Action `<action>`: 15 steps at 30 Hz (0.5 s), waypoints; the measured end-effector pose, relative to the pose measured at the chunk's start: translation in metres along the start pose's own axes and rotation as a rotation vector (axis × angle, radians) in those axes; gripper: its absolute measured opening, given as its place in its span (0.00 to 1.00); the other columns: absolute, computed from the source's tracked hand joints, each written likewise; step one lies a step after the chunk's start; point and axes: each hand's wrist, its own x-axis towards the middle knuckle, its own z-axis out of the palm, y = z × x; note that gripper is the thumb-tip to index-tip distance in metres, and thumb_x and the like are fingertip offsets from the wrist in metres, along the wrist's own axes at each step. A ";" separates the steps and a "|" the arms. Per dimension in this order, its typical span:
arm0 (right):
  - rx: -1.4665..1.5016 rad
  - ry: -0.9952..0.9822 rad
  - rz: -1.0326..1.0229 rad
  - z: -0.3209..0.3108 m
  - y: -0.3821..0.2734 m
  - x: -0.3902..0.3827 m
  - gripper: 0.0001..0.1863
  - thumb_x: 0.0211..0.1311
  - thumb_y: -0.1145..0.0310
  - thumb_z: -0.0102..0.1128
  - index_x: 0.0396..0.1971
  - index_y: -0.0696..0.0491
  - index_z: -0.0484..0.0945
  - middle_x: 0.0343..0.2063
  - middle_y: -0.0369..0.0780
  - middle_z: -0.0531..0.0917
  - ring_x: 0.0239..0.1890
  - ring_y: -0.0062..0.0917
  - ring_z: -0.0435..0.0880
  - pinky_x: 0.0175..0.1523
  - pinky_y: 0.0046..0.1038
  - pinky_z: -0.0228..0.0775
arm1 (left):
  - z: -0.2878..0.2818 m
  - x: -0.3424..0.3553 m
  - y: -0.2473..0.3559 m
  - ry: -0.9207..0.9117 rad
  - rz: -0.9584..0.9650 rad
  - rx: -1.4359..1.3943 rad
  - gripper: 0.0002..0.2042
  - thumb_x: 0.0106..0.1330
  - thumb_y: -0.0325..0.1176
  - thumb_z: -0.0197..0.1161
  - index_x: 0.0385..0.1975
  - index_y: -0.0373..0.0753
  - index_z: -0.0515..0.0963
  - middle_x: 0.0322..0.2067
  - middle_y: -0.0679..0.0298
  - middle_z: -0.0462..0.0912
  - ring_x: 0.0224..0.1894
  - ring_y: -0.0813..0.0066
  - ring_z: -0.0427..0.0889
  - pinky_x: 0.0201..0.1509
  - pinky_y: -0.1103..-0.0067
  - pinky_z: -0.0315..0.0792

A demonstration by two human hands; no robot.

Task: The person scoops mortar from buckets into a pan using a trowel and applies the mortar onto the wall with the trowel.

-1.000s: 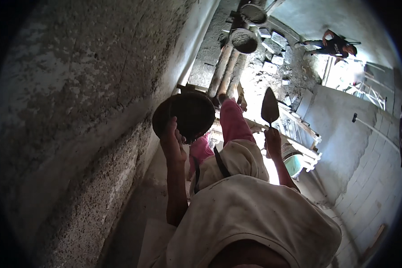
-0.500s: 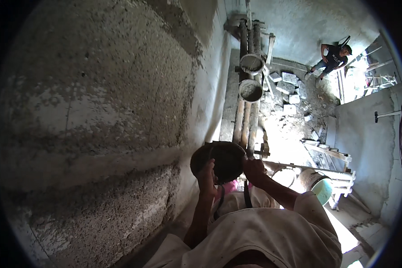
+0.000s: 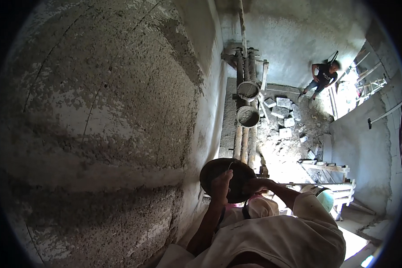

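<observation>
A dark round bucket [image 3: 216, 167] is in front of my chest, close to the rough wall on the left. My left hand [image 3: 221, 185] is closed at its near side, and a thin wire handle shows just above the fingers. With its fingers bent around the near right edge, my right hand [image 3: 256, 185] grips the same bucket. Shadow hides what the bucket holds.
Two buckets of grey mortar, a nearer one [image 3: 248, 116] and a farther one [image 3: 248, 91], stand on wooden poles [image 3: 244, 145]. Broken blocks [image 3: 281, 111] lie beyond. A person [image 3: 324, 77] stands far right. A pale bucket [image 3: 325, 198] is at right.
The bucket and both hands sit lower and slightly right in view. My right hand has shifted from the bucket's right side to its near right edge. The whole view has tilted upward.
</observation>
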 end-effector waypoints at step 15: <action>0.694 0.315 0.138 -0.082 -0.089 -0.028 0.19 0.69 0.51 0.49 0.45 0.52 0.75 0.24 0.36 0.78 0.21 0.18 0.78 0.25 0.22 0.72 | -0.042 0.073 0.071 0.065 0.003 -0.392 0.12 0.65 0.43 0.58 0.37 0.41 0.77 0.10 0.78 0.53 0.11 0.88 0.51 0.18 0.84 0.58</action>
